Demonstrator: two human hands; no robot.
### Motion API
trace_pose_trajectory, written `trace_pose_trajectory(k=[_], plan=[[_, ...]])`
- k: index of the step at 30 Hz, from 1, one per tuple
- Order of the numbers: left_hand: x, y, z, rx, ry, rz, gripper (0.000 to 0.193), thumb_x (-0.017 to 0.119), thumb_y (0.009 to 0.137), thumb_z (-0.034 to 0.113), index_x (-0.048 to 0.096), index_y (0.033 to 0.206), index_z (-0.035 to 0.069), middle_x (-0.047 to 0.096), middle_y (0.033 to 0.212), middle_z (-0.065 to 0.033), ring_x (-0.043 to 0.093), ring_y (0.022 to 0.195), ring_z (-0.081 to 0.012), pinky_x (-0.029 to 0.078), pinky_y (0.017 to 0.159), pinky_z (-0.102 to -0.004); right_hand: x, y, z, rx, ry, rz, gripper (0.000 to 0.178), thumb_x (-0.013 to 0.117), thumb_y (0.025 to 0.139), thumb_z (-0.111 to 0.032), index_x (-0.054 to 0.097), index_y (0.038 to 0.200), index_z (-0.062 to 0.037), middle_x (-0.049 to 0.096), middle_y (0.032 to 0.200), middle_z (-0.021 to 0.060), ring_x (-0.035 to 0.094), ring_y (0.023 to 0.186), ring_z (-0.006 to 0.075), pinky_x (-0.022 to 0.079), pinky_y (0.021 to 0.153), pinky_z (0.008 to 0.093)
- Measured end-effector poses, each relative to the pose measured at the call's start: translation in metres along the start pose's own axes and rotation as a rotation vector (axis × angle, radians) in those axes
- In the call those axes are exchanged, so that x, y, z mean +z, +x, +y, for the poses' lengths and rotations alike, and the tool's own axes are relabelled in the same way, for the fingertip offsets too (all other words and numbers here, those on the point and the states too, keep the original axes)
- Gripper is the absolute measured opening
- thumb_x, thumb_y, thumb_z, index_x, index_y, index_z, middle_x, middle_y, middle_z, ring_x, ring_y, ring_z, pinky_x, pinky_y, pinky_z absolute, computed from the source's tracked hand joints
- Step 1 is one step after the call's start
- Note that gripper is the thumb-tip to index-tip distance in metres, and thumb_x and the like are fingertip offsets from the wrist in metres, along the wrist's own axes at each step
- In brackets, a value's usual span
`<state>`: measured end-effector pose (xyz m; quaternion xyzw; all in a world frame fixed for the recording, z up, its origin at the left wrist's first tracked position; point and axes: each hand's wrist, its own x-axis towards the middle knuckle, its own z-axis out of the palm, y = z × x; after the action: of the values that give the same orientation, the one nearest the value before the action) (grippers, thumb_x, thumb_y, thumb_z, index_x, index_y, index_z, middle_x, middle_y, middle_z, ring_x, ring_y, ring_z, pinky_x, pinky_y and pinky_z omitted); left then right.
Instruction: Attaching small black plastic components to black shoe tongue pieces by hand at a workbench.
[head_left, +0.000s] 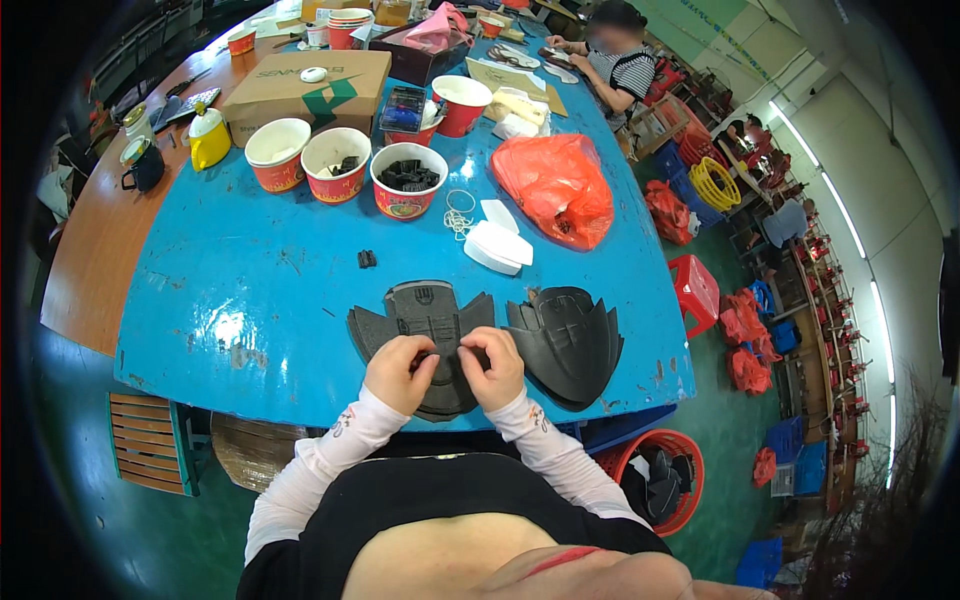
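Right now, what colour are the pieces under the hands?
The pieces are dark grey to black, best seen in the head view.

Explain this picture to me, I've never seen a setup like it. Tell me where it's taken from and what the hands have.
There's no machine here: a person works bare-handed. A wide fisheye camera on their head looks down, so straight edges bend. The left hand and right hand pinch close together over a dark flared piece; whether something small is between their fingers, I can't tell. A second dark piece lies to the right. The blue table also bears paper tubs, a red plastic bag and a cardboard box.
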<state>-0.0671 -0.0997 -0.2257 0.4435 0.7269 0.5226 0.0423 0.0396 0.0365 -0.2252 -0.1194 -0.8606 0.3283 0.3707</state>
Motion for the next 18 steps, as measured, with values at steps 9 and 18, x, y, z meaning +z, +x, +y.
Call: trace_pose_trajectory(k=[9,18], plan=[[-0.01,-0.017,-0.011,-0.323,-0.845,-0.011,0.014,0.066,0.087,-0.001,0.066,0.101,0.0,0.066,0.096,-0.0035,0.061,0.088,-0.0095,0.051,0.078,-0.0228,0.024,-0.015,-0.015,0.506,0.838,-0.229,0.017,0.064,0.089,-0.001,0.054,0.102,-0.0035,0.059,0.095,0.0013,0.057,0.086,0.0066,0.047,0.077,0.0206],[-0.015,-0.016,-0.002,-0.067,-0.483,0.031,0.019,0.068,0.083,0.001,0.067,0.102,0.001,0.067,0.097,-0.01,0.064,0.09,-0.0183,0.051,0.079,-0.0283,0.027,-0.019,-0.007,0.594,0.961,-0.252,0.025,0.062,0.089,0.001,0.045,0.106,-0.0048,0.057,0.096,0.0035,0.057,0.087,0.0081,0.048,0.078,0.0207]])
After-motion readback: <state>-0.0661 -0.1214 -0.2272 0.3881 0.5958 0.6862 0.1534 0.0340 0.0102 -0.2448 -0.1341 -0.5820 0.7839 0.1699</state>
